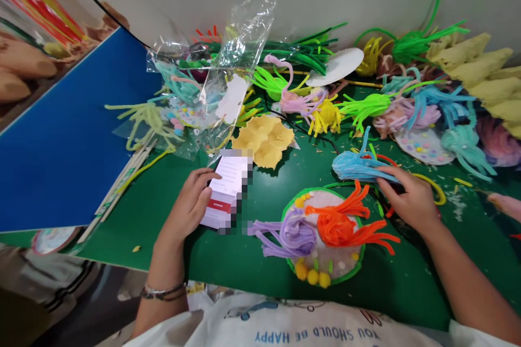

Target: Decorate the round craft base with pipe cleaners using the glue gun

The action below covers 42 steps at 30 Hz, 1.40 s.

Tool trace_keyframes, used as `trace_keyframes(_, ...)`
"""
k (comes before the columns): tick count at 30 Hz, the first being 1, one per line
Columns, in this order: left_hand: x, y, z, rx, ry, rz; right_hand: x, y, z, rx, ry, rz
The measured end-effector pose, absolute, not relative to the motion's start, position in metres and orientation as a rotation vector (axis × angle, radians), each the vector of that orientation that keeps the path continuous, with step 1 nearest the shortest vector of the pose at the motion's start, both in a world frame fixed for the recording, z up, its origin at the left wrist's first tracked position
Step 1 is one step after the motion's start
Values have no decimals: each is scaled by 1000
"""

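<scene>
My left hand (193, 203) rests at the left edge of a smartphone (228, 176) with a lit screen, its index finger stretched over the glass and its thumb apart. Part of the phone is pixelated. Between the thumb and fingers of my right hand (409, 195) are the strands of a blue pipe-cleaner bundle (352, 165), rounded at the far end. In front of me lies a round beige disc (325, 268) with a green rim. On it are a purple pipe-cleaner figure (299, 236), two orange ones (337, 227) with loose tails, and yellow pompoms (313, 276).
A yellow moulded tray piece (264, 141) lies beyond the phone. Along the wall are piled pipe-cleaner bundles (366, 108), clear plastic bags (248, 38) and a white disc (340, 66). A blue board (77, 135) and pale sticks (118, 190) stand at left.
</scene>
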<state>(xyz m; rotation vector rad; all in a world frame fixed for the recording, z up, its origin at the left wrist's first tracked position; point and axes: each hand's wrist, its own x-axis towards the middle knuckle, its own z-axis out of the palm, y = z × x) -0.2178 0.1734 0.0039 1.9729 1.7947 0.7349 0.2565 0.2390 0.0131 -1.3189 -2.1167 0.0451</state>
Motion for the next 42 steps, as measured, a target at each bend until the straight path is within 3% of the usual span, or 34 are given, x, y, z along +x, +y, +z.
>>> trace_keyframes(42,-220,170,0,1944,1791,739,258,237,9,-1454,-2088,184)
